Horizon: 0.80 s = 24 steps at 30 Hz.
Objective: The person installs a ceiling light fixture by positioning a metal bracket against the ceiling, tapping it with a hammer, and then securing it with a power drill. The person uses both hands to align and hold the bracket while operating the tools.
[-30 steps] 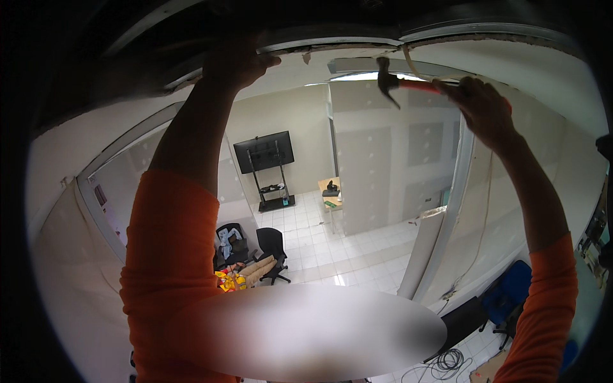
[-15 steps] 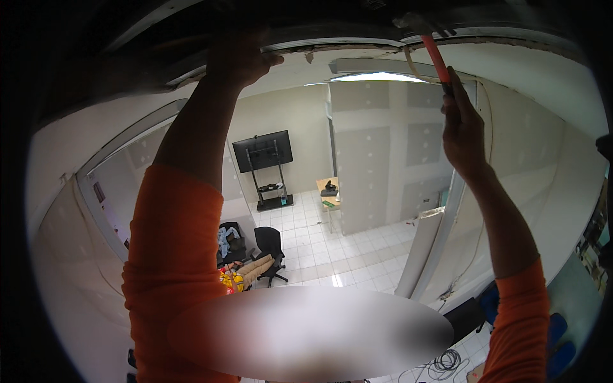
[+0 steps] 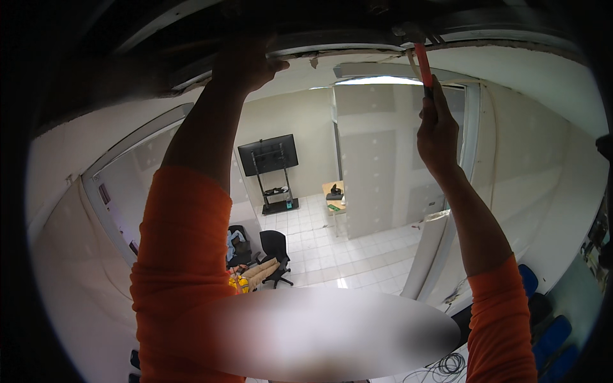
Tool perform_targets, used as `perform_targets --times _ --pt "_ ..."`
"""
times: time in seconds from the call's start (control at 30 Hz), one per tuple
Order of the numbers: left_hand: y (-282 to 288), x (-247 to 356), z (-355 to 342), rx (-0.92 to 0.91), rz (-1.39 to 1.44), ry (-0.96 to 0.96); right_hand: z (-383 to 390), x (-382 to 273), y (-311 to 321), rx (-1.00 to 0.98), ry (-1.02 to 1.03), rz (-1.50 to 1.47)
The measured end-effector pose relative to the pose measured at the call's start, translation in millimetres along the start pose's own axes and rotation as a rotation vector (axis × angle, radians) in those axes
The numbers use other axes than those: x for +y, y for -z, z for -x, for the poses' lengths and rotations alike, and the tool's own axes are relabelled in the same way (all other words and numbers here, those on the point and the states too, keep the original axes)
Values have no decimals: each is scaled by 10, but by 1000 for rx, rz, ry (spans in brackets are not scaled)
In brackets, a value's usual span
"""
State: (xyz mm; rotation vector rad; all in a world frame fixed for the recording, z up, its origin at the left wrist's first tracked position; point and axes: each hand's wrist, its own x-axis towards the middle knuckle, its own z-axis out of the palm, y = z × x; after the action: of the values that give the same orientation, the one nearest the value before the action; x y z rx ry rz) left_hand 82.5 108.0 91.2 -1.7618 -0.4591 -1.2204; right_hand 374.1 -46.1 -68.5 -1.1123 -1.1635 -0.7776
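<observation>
Overhead, the right hand (image 3: 439, 131) is wrapped around the lower, dark part of the handle of a hammer (image 3: 423, 67), whose red upper shaft stands nearly upright, leaning slightly left. Its head is up in the shadow by the metal rail (image 3: 338, 48) along the opening's edge — whether the two touch, I cannot tell. A pale strip (image 3: 412, 62) hangs just beside the shaft. Off to the left, the left hand (image 3: 246, 69) is raised to the broken edge of the ceiling (image 3: 306, 67), its thumb pointing right below the rail; the fingers are lost in the dark, so I cannot tell whether they grip anything. Both forearms rise out of orange sleeves (image 3: 185, 230). Far below, a black screen (image 3: 268, 154) stands on a wheeled-looking stand near a small wooden table (image 3: 327, 187), and someone's tan-trousered legs (image 3: 260, 273) stretch toward a black office chair (image 3: 274, 244). At lower right — near the right sleeve — lie a coil of dark cable (image 3: 447, 364) and blue chairs (image 3: 554, 335).
</observation>
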Motion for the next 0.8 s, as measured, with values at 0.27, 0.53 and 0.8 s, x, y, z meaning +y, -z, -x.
perform_targets --times 0.27,0.53,0.8 --pt "16 2 -11 19 3 -11 -20 28 40 -19 64 56" --pt "-38 9 31 -58 -65 37 -73 -129 -34 -76 -15 -29" --pt "-62 150 68 -66 -156 138 -30 -257 -126 -77 42 -55"
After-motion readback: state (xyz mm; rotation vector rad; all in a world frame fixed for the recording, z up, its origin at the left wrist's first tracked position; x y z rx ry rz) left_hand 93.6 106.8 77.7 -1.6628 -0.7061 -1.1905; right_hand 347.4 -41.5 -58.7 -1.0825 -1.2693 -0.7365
